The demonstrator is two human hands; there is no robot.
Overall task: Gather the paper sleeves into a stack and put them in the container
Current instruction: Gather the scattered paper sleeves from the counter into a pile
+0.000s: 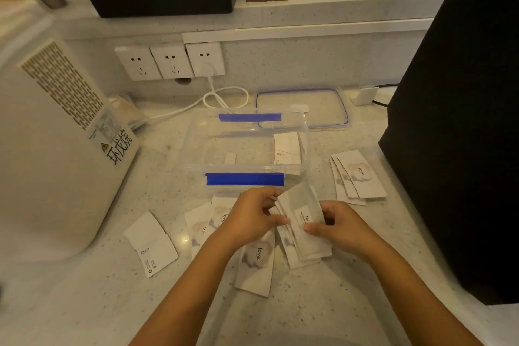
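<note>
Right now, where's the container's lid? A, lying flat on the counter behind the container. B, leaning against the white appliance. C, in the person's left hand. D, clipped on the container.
A: the lid lies flat on the counter just behind the open container, while both hands, left hand and right hand, hold sleeves.

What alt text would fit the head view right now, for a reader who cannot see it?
Both hands, left hand and right hand, hold a small stack of paper sleeves above a speckled counter, just in front of an open clear container with blue clips. More loose sleeves lie around it, and its lid rests behind.
</note>
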